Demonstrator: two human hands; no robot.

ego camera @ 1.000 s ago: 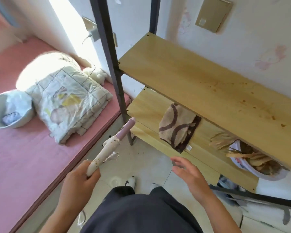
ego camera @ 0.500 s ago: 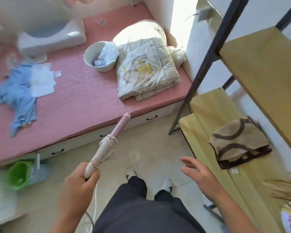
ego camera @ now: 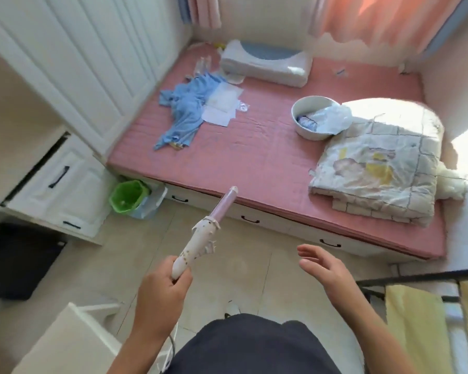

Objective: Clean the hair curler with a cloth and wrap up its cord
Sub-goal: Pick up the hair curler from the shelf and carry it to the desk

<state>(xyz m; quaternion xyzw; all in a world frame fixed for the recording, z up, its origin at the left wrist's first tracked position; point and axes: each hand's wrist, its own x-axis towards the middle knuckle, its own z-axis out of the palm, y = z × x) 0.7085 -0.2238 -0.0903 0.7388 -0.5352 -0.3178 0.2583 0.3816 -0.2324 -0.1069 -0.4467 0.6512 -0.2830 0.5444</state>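
While the left hand (ego camera: 162, 291) grips the hair curler (ego camera: 204, 234) by its handle, barrel pointing to one o'clock, and the right hand (ego camera: 327, 268) hovers open and empty, wiping appears not yet begun; the next move calls for a cloth, perhaps the blue cloth (ego camera: 185, 114) at eleven o'clock.

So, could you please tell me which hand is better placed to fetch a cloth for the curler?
The right, I would say. The right hand is open and holds nothing, while the left hand grips the hair curler by its handle, so it is occupied.
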